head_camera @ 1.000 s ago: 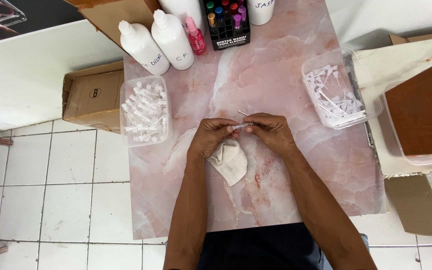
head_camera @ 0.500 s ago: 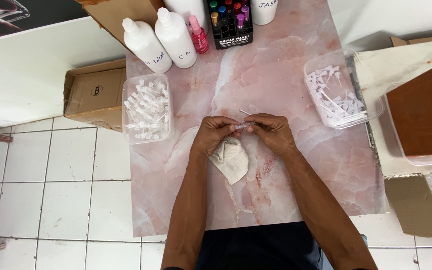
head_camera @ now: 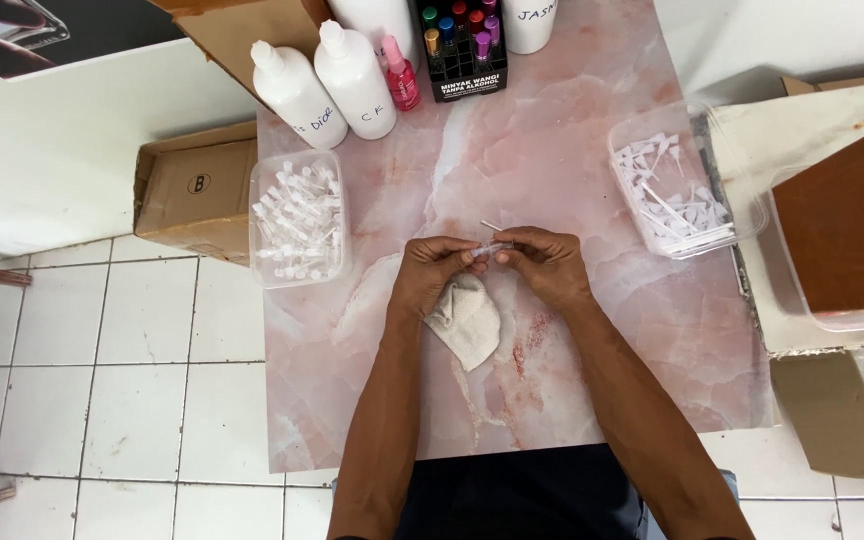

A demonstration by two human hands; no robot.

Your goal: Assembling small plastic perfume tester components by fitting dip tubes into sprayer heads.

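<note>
- The small clear vial (head_camera: 492,247) sits just above the middle of the frame, pinched between both hands over the pink marbled bench (head_camera: 592,130).
- The left hand (head_camera: 439,275) is closed on one end of it with its fingertips, and a folded cream cloth (head_camera: 467,320) lies under that palm, touching the bench.
- The right hand (head_camera: 547,265) is closed on the other end; whether it grips the vial's body or a small piece being fitted is too small to tell.
- A thin pale stick (head_camera: 490,224) lies loose on the bench just above the hands.
- At centre left a clear tub of small vials (head_camera: 297,230) stands near the left hand; at upper right a clear tub of white plastic pieces (head_camera: 674,195) stands well apart from the right hand.
- Along the top edge stand white squeeze bottles (head_camera: 327,75), a small pink bottle (head_camera: 401,76) and a black rack of coloured-cap bottles (head_camera: 460,45).
- To my eye, this goes best with the vial kept level and low over the cloth, both pinches light, and the two ends lined up straight before pressing, so nothing slips or spills.
</note>
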